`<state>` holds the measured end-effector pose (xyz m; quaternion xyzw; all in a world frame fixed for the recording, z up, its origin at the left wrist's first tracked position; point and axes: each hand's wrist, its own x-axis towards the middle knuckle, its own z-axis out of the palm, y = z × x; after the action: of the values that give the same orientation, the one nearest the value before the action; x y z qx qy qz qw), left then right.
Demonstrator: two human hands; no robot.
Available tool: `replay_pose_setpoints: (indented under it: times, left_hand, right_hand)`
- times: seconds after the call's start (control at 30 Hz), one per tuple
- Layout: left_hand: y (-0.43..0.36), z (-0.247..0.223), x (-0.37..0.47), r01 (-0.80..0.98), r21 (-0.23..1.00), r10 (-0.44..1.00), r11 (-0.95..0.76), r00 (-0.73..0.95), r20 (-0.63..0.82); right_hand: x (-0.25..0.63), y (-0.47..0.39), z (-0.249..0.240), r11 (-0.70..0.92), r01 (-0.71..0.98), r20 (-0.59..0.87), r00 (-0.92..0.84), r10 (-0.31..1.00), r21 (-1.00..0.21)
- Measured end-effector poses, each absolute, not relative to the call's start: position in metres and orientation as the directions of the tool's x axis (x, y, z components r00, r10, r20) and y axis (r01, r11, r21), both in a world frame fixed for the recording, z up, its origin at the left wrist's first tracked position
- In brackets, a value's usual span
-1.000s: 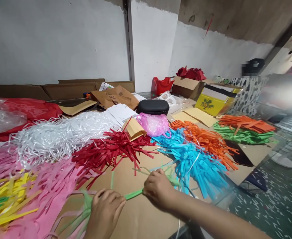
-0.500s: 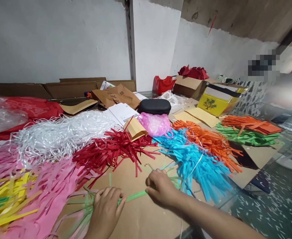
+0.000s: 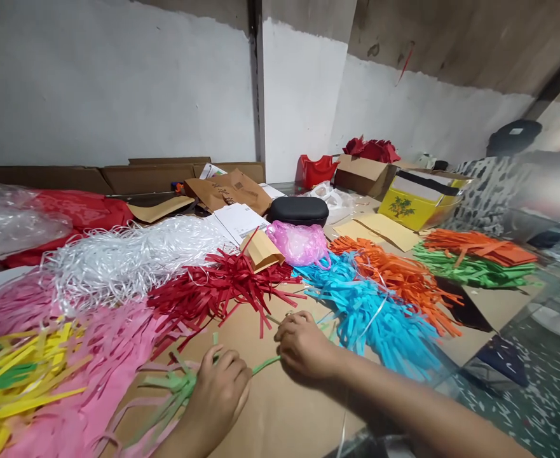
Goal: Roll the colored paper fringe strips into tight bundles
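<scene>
Green paper strips (image 3: 177,385) fan out on the brown cardboard (image 3: 280,420) beside my left hand (image 3: 222,388), whose fingers are curled round the bundle. A thin green length runs between both hands. My right hand (image 3: 303,343) is closed on its other end, with its fingertips bent down and hidden. Dark red strips (image 3: 222,286) lie just beyond my hands, and blue strips (image 3: 375,312) are to the right. Pink strips (image 3: 112,356) and yellow strips (image 3: 27,375) spread at the left.
White strings (image 3: 136,254), a pink plastic bag (image 3: 299,242) and a black case (image 3: 299,210) lie farther back. Orange strips (image 3: 398,273) are at the right. A yellow box (image 3: 416,207) stands near a person in patterned clothing (image 3: 482,184).
My left hand has moved slightly right and up, nearer my right hand. The green length between them looks shorter and more bowed. The view has tilted a little upward.
</scene>
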<state>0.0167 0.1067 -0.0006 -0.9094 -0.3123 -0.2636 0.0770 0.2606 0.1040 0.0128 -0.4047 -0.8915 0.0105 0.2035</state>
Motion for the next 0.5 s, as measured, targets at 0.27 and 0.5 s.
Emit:
replay_pose_setpoints:
  times: [0.27,0.5]
  left_hand:
    - [0.097,-0.010,0.008,0.644,-0.005,0.542,-0.765,0.648,0.536]
    - [0.104,-0.016,-0.014,0.710,0.161,0.697,-0.686,0.576,0.427]
  right_hand:
    - [0.244,0.090,-0.005,0.689,0.722,0.328,-0.639,0.695,-0.053]
    - [0.264,0.098,0.000,0.502,0.784,0.207,-0.458,0.865,-0.366]
